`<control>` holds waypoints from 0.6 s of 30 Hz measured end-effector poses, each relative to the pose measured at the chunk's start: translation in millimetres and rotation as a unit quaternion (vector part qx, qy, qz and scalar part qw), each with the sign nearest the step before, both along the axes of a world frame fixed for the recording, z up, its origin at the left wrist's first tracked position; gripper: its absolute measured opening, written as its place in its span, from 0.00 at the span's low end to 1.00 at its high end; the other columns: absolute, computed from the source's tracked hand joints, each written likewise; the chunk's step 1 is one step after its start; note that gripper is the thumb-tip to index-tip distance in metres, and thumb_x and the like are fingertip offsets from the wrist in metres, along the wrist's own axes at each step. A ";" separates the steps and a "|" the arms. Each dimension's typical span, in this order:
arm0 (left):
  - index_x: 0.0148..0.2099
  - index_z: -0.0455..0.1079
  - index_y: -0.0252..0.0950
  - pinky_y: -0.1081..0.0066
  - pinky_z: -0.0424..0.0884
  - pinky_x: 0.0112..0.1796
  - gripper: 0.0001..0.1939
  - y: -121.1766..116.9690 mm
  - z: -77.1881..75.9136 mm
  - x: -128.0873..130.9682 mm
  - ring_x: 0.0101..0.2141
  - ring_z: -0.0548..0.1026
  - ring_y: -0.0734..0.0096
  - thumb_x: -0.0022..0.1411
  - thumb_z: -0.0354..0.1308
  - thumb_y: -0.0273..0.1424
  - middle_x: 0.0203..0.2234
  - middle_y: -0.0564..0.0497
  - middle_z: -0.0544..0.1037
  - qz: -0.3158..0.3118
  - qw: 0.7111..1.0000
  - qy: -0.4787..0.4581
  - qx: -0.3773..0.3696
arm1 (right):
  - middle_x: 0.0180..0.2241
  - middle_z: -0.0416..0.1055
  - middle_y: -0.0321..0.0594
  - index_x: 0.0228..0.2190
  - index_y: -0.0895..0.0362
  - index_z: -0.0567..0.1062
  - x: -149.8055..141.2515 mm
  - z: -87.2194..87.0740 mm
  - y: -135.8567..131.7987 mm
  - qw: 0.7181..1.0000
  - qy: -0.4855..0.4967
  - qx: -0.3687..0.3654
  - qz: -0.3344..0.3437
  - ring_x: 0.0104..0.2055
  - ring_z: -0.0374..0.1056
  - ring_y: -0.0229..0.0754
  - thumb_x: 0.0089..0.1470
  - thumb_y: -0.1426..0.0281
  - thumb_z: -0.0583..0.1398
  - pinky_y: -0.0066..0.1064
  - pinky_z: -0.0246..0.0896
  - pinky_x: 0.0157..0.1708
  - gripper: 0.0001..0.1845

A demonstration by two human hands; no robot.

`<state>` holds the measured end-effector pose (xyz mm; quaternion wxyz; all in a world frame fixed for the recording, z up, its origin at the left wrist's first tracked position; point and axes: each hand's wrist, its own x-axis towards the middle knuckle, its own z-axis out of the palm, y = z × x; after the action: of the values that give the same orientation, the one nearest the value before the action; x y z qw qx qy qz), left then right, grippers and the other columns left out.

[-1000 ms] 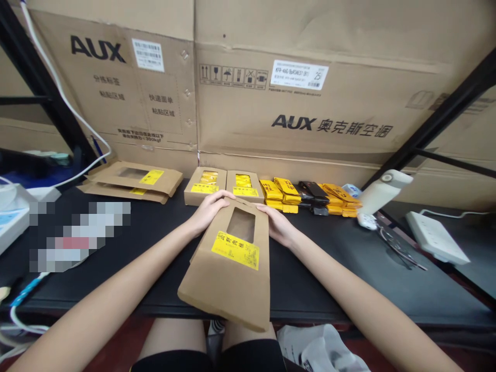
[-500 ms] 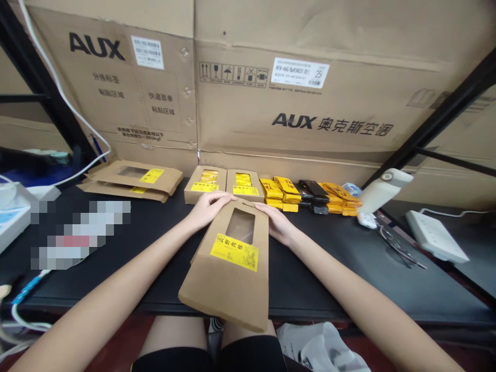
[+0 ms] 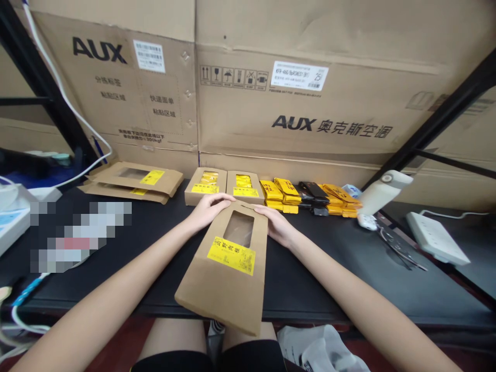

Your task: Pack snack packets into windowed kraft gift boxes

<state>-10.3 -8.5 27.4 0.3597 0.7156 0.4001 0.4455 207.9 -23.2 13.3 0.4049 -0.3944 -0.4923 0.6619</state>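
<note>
A flat kraft paper bag [image 3: 227, 279] with a clear window and a yellow label is held over the front edge of the black table [image 3: 329, 279]. My left hand [image 3: 207, 209] grips its top left corner, fingers curled over the rim. My right hand [image 3: 277, 225] grips the top right edge. The bag looks empty through its window. Behind it stand two filled kraft bags [image 3: 225, 187] showing yellow packets inside.
Flat empty kraft bags [image 3: 134, 181] are stacked at the back left. Yellow and black packets [image 3: 310, 197] lie in a row at the back right. A white device [image 3: 382, 194], scissors [image 3: 399, 248] and a white power strip [image 3: 436, 237] sit at the right. Large cardboard boxes [image 3: 271, 93] form the back wall.
The bag has tipped slightly flatter and shifted a little to the left; both hands keep their hold at its top.
</note>
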 end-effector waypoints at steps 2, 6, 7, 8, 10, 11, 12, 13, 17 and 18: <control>0.37 0.75 0.39 0.59 0.64 0.52 0.09 -0.5 0.8 0.2 0.45 0.75 0.64 0.58 0.54 0.31 0.39 0.51 0.80 0.003 1.000 0.000 -0.005 | 0.48 0.73 0.42 0.45 0.54 0.75 -0.1 0.0 -0.3 1.000 0.001 0.000 0.001 0.45 0.70 0.43 0.50 0.64 0.61 0.35 0.65 0.46 0.19; 0.35 0.74 0.39 0.58 0.64 0.52 0.09 -0.8 1.5 0.1 0.44 0.74 0.64 0.58 0.53 0.30 0.38 0.52 0.80 0.006 1.000 0.003 -0.012 | 0.48 0.73 0.42 0.45 0.54 0.75 -0.1 0.8 -1.1 1.000 -0.003 -0.002 0.002 0.45 0.70 0.42 0.51 0.64 0.60 0.33 0.65 0.44 0.18; 0.35 0.74 0.39 0.58 0.63 0.53 0.09 -0.7 1.4 0.1 0.45 0.74 0.64 0.58 0.53 0.30 0.38 0.52 0.80 0.006 1.000 0.003 -0.012 | 0.47 0.73 0.41 0.44 0.54 0.75 -0.2 1.0 -1.2 1.000 -0.006 -0.005 -0.001 0.45 0.70 0.42 0.51 0.64 0.60 0.33 0.65 0.43 0.18; 0.35 0.74 0.39 0.58 0.63 0.53 0.09 -0.6 1.2 0.1 0.45 0.74 0.64 0.58 0.53 0.30 0.39 0.52 0.80 0.006 1.000 0.003 -0.011 | 0.47 0.73 0.41 0.44 0.54 0.75 -0.2 1.2 -1.2 1.000 -0.008 -0.008 -0.004 0.44 0.70 0.43 0.51 0.64 0.60 0.34 0.66 0.43 0.18; 0.36 0.74 0.39 0.57 0.62 0.53 0.09 -0.3 0.6 0.1 0.46 0.73 0.63 0.58 0.52 0.29 0.40 0.52 0.79 0.008 1.000 0.002 -0.014 | 0.47 0.73 0.42 0.44 0.54 0.75 -0.4 0.9 -0.9 1.000 -0.003 -0.010 -0.004 0.45 0.70 0.43 0.51 0.64 0.60 0.35 0.65 0.44 0.18; 0.37 0.74 0.39 0.57 0.62 0.54 0.10 -0.3 0.2 0.2 0.47 0.73 0.63 0.58 0.52 0.29 0.41 0.52 0.79 0.010 1.000 0.002 -0.018 | 0.47 0.73 0.42 0.44 0.54 0.75 -0.5 0.4 -0.6 1.000 0.003 -0.011 -0.002 0.46 0.70 0.44 0.51 0.64 0.60 0.36 0.65 0.45 0.18; 0.39 0.74 0.40 0.57 0.62 0.54 0.10 -0.4 -0.1 0.4 0.48 0.72 0.63 0.58 0.52 0.29 0.42 0.52 0.79 0.012 1.000 0.001 -0.023 | 0.47 0.73 0.42 0.44 0.54 0.75 -0.7 -0.3 -0.3 1.000 0.010 -0.013 0.000 0.46 0.70 0.44 0.52 0.64 0.59 0.36 0.65 0.46 0.18; 0.40 0.74 0.40 0.57 0.61 0.54 0.11 -0.5 -0.3 0.6 0.49 0.72 0.63 0.58 0.52 0.28 0.44 0.52 0.78 0.014 1.000 0.001 -0.027 | 0.47 0.73 0.43 0.44 0.55 0.75 -0.8 -1.1 0.0 1.000 0.015 -0.016 -0.001 0.47 0.70 0.44 0.52 0.64 0.59 0.36 0.65 0.47 0.17; 0.42 0.74 0.39 0.58 0.61 0.55 0.12 -2.4 0.0 1.4 0.51 0.71 0.63 0.58 0.51 0.28 0.45 0.51 0.78 0.016 0.999 -0.003 -0.040 | 0.48 0.73 0.42 0.44 0.55 0.74 -1.2 -4.0 0.3 0.999 0.029 -0.024 -0.010 0.46 0.70 0.44 0.53 0.63 0.58 0.37 0.64 0.48 0.17; 0.42 0.75 0.39 0.58 0.61 0.55 0.12 -3.0 0.4 1.5 0.51 0.71 0.62 0.59 0.51 0.29 0.45 0.51 0.78 0.015 0.999 -0.005 -0.042 | 0.48 0.72 0.42 0.44 0.55 0.74 -1.4 -4.2 0.1 0.999 0.033 -0.023 -0.009 0.47 0.70 0.44 0.53 0.63 0.58 0.37 0.63 0.49 0.17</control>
<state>-8.8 -11.5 27.7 0.3848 0.6913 0.4274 0.4375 206.5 -23.1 9.2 0.4177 -0.3864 -0.4598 0.6818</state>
